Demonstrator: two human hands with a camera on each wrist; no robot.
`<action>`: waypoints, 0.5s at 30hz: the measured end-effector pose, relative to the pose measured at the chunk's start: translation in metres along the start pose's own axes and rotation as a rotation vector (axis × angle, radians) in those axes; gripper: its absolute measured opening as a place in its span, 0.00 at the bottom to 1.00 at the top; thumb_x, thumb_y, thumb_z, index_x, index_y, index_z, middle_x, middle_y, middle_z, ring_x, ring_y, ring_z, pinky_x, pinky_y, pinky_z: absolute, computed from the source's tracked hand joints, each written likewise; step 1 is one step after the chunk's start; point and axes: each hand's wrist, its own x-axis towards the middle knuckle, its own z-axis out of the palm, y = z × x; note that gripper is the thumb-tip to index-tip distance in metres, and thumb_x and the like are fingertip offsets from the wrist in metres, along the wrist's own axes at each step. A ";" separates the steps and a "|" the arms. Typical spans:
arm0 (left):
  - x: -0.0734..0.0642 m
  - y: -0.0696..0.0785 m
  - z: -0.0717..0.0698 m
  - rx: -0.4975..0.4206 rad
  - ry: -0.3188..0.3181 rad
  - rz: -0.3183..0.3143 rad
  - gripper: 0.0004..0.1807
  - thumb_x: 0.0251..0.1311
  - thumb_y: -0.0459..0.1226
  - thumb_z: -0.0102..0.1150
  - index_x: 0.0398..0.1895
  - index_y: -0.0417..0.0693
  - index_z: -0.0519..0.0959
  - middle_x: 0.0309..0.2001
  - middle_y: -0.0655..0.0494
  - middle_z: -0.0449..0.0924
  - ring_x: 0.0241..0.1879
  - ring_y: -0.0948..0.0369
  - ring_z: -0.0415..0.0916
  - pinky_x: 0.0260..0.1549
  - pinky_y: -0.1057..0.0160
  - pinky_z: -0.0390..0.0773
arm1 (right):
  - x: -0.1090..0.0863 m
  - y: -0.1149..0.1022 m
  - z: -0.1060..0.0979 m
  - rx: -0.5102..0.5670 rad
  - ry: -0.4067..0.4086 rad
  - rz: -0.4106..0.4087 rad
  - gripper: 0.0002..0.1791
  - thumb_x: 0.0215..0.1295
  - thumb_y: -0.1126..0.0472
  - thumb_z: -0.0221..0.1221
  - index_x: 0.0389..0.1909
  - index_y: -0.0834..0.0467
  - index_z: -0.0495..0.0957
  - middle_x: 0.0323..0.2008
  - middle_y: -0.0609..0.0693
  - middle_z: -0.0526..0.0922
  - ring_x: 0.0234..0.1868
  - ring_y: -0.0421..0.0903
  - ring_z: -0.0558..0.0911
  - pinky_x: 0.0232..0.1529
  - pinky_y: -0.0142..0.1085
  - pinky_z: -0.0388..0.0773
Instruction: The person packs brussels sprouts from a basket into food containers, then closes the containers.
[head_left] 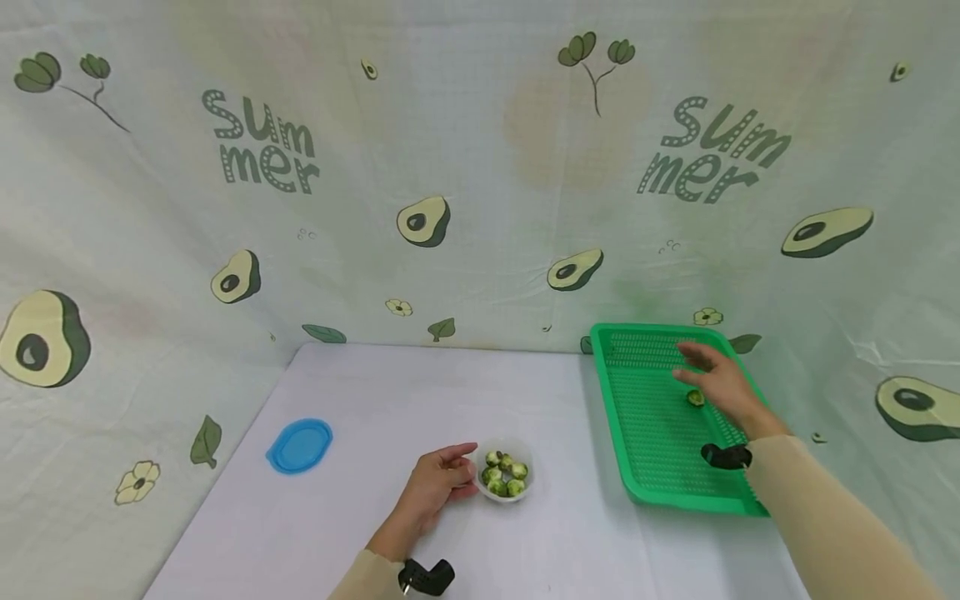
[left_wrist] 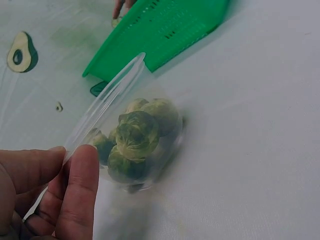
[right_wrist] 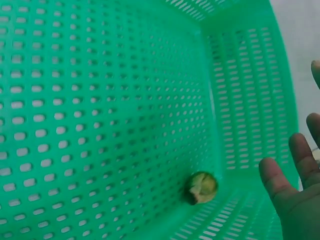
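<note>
Clear plastic shows the sprouts through the wall of a small bowl (left_wrist: 142,82), which rests on the white surface (head_left: 570,542) near the middle of the head view. Several Brussels sprouts (left_wrist: 136,135), green with paler patches, lie together in it. At its left side, the left hand (head_left: 441,482) pinches the rim between thumb and fingers.

Well to the right stands a green perforated basket (head_left: 628,479), and the right hand (head_left: 722,385) is over it, fingers spread and holding nothing. One more sprout (right_wrist: 202,187) lies on the basket's floor near a corner, with a visible gap between it and those fingers in the right wrist view; its cut, yellowish side shows there.

On the other side of the bowl, well apart from the left hand, a round blue lid (head_left: 300,446) with a small tab lies flat. Both wrists carry black straps (head_left: 425,577), and the sleeves (head_left: 832,521) are cream. Behind everything hangs a pale curtain (head_left: 465,150) printed with avocado halves, leaves, flowers and the word "summer".
</note>
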 end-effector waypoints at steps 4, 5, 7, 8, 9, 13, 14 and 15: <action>-0.001 0.000 0.000 -0.001 -0.004 -0.001 0.27 0.69 0.26 0.64 0.71 0.34 0.75 0.40 0.57 0.77 0.38 0.62 0.82 0.41 0.61 0.90 | 0.005 0.009 0.000 -0.032 -0.049 0.048 0.41 0.81 0.52 0.58 0.83 0.64 0.52 0.80 0.73 0.53 0.78 0.77 0.53 0.69 0.72 0.65; 0.000 0.000 0.000 -0.001 -0.006 0.000 0.27 0.69 0.26 0.64 0.71 0.34 0.75 0.40 0.57 0.77 0.38 0.62 0.82 0.41 0.61 0.90 | 0.006 0.011 0.000 -0.046 -0.057 0.053 0.41 0.81 0.52 0.58 0.83 0.64 0.51 0.80 0.73 0.52 0.78 0.77 0.53 0.69 0.72 0.65; 0.000 0.000 0.000 -0.006 -0.010 0.001 0.27 0.69 0.27 0.65 0.71 0.34 0.74 0.39 0.57 0.78 0.38 0.63 0.82 0.41 0.62 0.90 | 0.008 0.015 -0.001 -0.072 -0.068 0.061 0.41 0.81 0.53 0.58 0.83 0.65 0.51 0.80 0.74 0.52 0.77 0.78 0.53 0.68 0.73 0.65; 0.000 0.000 -0.001 -0.007 -0.010 0.000 0.27 0.69 0.27 0.65 0.71 0.34 0.75 0.39 0.57 0.78 0.38 0.63 0.82 0.41 0.62 0.90 | 0.009 0.018 -0.001 -0.086 -0.074 0.065 0.40 0.81 0.53 0.57 0.83 0.65 0.51 0.80 0.74 0.52 0.77 0.78 0.53 0.68 0.73 0.65; 0.000 0.000 -0.001 -0.009 -0.010 0.000 0.27 0.69 0.27 0.65 0.71 0.34 0.75 0.39 0.57 0.78 0.38 0.63 0.82 0.41 0.62 0.90 | 0.010 0.021 -0.001 -0.099 -0.080 0.070 0.40 0.81 0.53 0.57 0.83 0.65 0.52 0.79 0.75 0.52 0.77 0.79 0.53 0.68 0.73 0.64; 0.001 0.000 -0.001 -0.014 -0.012 -0.002 0.27 0.69 0.27 0.65 0.71 0.34 0.75 0.39 0.57 0.78 0.38 0.64 0.82 0.40 0.63 0.90 | 0.012 0.034 0.000 -0.124 -0.103 0.081 0.39 0.81 0.56 0.57 0.82 0.68 0.53 0.78 0.77 0.52 0.76 0.80 0.53 0.69 0.74 0.63; 0.001 0.000 -0.001 -0.013 -0.012 -0.002 0.27 0.69 0.27 0.65 0.71 0.34 0.75 0.39 0.57 0.78 0.38 0.64 0.82 0.40 0.63 0.90 | 0.012 0.036 0.001 -0.126 -0.109 0.082 0.38 0.81 0.56 0.57 0.81 0.68 0.53 0.78 0.77 0.52 0.76 0.80 0.53 0.69 0.74 0.63; 0.001 0.000 -0.002 -0.012 -0.011 -0.002 0.27 0.69 0.27 0.65 0.71 0.34 0.75 0.39 0.57 0.78 0.38 0.64 0.82 0.40 0.63 0.90 | 0.012 0.038 0.002 -0.126 -0.112 0.080 0.38 0.80 0.58 0.57 0.81 0.69 0.54 0.78 0.77 0.52 0.76 0.81 0.53 0.69 0.75 0.62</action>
